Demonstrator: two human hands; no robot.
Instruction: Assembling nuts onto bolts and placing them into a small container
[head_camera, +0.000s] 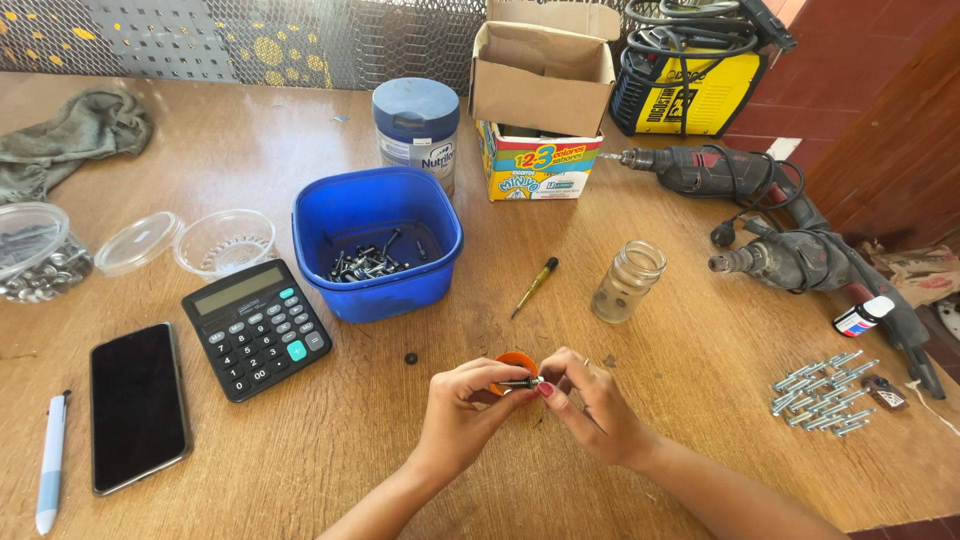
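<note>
Left hand (462, 400) and right hand (590, 400) meeting fingertip to fingertip, together pinching a small dark screw (518, 382) held level between them. Directly behind the screw, a small orange cap (516, 361) on the wooden table (300, 470). Beyond the cap, a blue plastic tub (377, 240) holding loose screws. Right of the tub, a small screwdriver (535, 286) and a glass jar (627, 281). Left of the tub, a black calculator (257, 328).

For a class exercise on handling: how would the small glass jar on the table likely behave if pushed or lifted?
The glass jar stands upright and lidless, so a high push would probably tip it. Being round, it may then roll. Glass looks smooth and breakable, so likely slippery and fragile.
</note>
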